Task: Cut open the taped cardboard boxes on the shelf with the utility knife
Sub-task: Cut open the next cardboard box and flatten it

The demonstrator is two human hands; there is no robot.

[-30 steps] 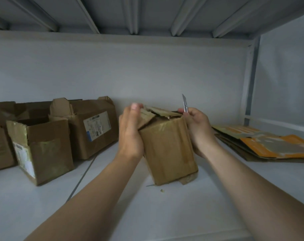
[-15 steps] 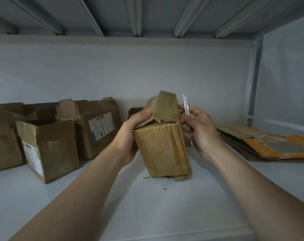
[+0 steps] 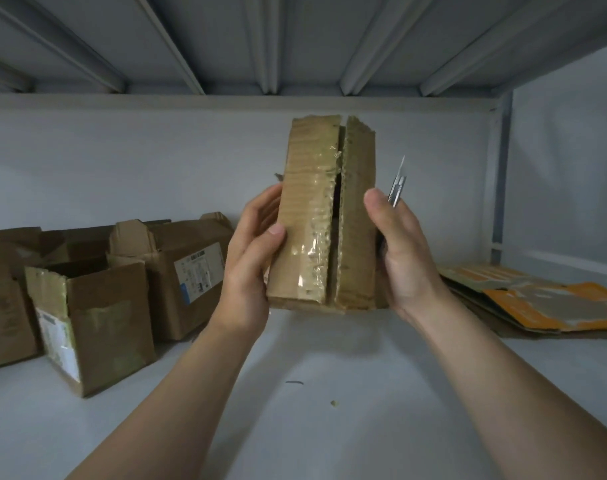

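Holds box (image 3: 309, 216) aloft, left hand (image 3: 248, 261) curled round its nine o'clock edge. Grips knife (image 3: 398, 183) and three o'clock edge in right hand (image 3: 407, 261), blade up.

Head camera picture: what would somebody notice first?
A taped cardboard box held up in the middle between the left hand and right hand, its seam split open. The right hand also grips a utility knife, blade pointing up. Opened boxes sit left on the shelf.
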